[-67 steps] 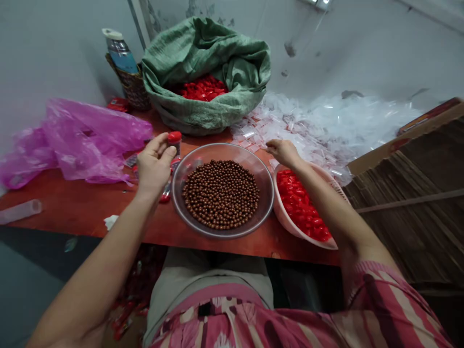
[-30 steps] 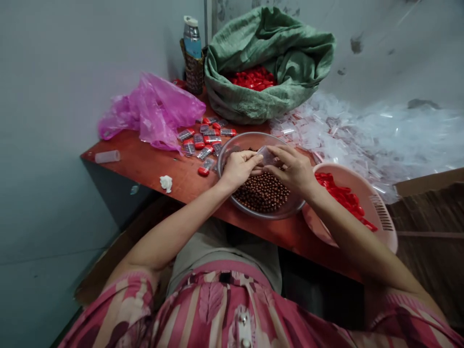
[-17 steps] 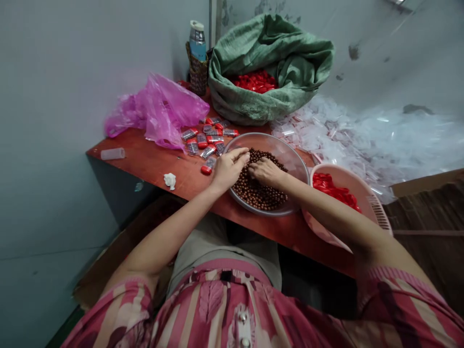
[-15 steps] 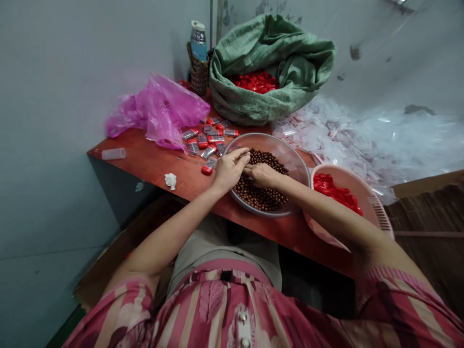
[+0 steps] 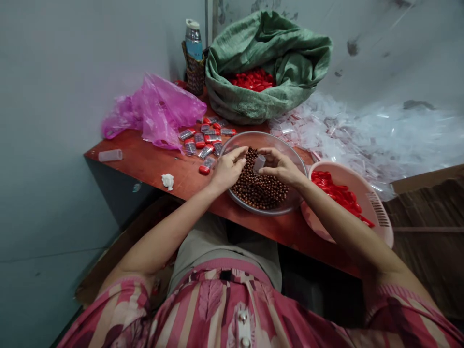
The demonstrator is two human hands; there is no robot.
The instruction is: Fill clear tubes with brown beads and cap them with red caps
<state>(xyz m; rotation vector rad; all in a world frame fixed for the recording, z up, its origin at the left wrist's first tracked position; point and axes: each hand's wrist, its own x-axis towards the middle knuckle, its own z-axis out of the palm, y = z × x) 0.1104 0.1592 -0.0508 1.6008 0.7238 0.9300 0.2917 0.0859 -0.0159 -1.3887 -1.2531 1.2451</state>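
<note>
A wide translucent bowl (image 5: 297,166) holds a heap of small brown beads (image 5: 266,191). Over its right half, my right hand (image 5: 282,166) grips a small clear plastic tube (image 5: 258,163) between thumb and fingers, just above the beads. My left hand (image 5: 228,170) is at the bowl's left side, thumb and fingers apart, with nothing visible between them. Left of the bowl lie several filled clear containers with red caps (image 5: 206,151). A pink basket (image 5: 375,208) with red caps (image 5: 335,193) stands close by my right forearm.
A green sack (image 5: 246,108) of red pieces stands behind the bowl. Many clear plastic pieces (image 5: 362,135) are piled at right. On the table (image 5: 145,162) are a magenta bag (image 5: 155,111), an empty tube (image 5: 110,155) and a white scrap (image 5: 167,181). A flask (image 5: 194,41) stands behind.
My hands have parted from where they met over the beads. The right has moved a little rightward and now shows the clear tube in its fingers.
</note>
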